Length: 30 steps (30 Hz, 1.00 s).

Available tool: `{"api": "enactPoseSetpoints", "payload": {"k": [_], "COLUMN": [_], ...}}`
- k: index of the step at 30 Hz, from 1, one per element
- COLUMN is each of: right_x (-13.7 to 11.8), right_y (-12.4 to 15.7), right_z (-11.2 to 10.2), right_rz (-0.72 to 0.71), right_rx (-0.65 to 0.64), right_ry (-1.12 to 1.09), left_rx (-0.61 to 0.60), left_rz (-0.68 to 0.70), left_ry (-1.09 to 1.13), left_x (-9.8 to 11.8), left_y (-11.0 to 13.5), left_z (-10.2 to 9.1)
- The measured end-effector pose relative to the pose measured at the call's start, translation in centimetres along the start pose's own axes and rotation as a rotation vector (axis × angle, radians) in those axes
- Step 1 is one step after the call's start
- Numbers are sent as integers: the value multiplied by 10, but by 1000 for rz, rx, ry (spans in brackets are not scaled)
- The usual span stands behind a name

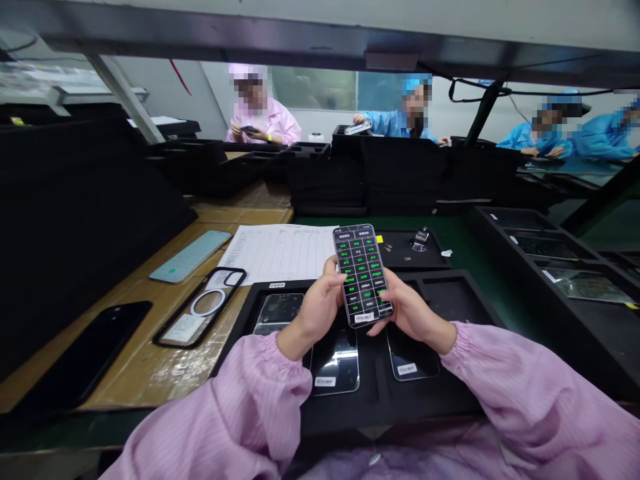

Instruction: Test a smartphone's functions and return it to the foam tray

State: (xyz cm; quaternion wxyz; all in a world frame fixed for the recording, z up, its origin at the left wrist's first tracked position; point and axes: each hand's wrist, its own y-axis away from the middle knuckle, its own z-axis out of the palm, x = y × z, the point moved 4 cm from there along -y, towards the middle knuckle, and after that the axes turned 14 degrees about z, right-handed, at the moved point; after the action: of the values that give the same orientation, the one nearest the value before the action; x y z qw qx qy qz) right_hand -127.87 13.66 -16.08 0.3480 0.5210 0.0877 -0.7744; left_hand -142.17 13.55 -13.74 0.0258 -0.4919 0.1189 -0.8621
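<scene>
Both of my hands hold a smartphone (361, 267) upright in the middle of the head view. Its lit black screen shows a grid of labels, many in green, and a white barcode sticker is near its lower edge. My left hand (320, 303) grips the left edge, its thumb by the screen. From the right side, my right hand (413, 312) closes round the phone, the thumb over the lower right of the screen. Below them lies a black foam tray (370, 410) with several phones in its slots, among them a dark phone (336, 363) and another stickered phone (413, 360).
Left of the tray are a printed sheet (285, 250), a pale phone (193, 255), a clear black-rimmed case (200, 308) and a dark phone (85, 353). A small black tray (415, 250) holds tiny parts. Stacked black trays (405, 175) stand behind. Co-workers sit beyond; a shelf (320, 50) hangs overhead.
</scene>
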Motion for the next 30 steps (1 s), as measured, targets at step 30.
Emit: {"api": "enactPoseSetpoints", "payload": {"k": [30], "right_x": [4], "right_y": [-2], "right_z": [-3], "right_rz": [-118], "right_rx": [134], "right_ry": [138], "left_rx": [-140], "left_rz": [-49], "left_ry": [59], "left_x": [-2], "left_y": [-1], "left_z": [6]}}
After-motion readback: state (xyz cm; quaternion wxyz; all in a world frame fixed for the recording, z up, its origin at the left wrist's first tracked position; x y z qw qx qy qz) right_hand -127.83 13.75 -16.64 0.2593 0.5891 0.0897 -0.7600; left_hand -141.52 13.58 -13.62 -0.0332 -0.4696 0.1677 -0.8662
